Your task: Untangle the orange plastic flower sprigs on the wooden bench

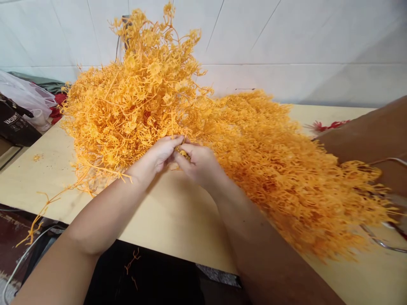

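Note:
A large heap of orange-yellow artificial flower sprigs, with thin branching stems and small blossoms, rises at the left of the table. My left hand is closed at the heap's near edge, its thumb and fingers pinching stems. Pressed against it, my right hand curls around a small bunch of flower stems that shows between the thumbs. The stem ends inside both hands are hidden. To the right, a second long pile of the same sprigs lies beside my right forearm, partly blurred.
The pale tabletop runs to a tiled wall. A brown cardboard-like box stands at the right, near a red tassel-like piece. At the left sit a black package and a clear plastic bag. Loose sprigs overhang the front edge.

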{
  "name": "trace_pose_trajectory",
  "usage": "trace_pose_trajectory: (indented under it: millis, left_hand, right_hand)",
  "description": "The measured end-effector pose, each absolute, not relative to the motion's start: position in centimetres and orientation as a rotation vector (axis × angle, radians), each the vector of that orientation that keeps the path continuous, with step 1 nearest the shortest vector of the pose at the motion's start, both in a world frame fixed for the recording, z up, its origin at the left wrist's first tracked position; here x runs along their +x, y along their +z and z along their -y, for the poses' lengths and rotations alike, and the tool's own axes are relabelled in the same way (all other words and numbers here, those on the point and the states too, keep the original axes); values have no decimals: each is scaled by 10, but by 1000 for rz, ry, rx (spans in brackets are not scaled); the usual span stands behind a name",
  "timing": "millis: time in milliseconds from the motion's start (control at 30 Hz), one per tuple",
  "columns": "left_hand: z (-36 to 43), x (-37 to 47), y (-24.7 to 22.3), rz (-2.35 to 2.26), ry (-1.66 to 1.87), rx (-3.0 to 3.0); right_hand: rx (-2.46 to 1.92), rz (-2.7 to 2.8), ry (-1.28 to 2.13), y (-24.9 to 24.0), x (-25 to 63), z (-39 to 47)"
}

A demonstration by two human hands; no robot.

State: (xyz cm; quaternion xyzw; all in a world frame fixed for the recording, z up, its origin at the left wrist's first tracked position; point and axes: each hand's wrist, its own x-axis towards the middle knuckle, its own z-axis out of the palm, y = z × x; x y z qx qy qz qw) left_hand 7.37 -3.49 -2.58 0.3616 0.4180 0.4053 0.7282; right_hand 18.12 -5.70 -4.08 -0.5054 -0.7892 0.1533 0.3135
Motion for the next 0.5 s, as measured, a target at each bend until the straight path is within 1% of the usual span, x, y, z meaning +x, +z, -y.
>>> trace_pose_trajectory:
  millis: [100, 167, 233, 300, 367, 433, 500]
  left_hand:
    - [35, 76, -26, -949, 928, 780]
    - [33, 75, -28, -982, 934, 798]
    - [28, 72, -32, -1038, 955, 763]
    - [25, 69, -36, -1052, 955, 714]
    - [23, 66, -39, -996, 925, 744]
    - [24, 64, -42, -940, 893, 837]
    - [26, 63, -44, -937, 836, 881]
  right_hand:
    - [-1294, 2127, 449, -37, 181, 60]
    - [-1248, 2144, 556, -33, 179, 66]
    - [-1053, 2180, 766, -27, 174, 76]
    - [-737, 2250, 957, -21, 166, 87]
    - [-555, 2287, 1002, -16, 162, 94]
    - [-672, 2235, 931, -15, 167, 93]
    - [-973, 2074, 838, -16, 180, 84]
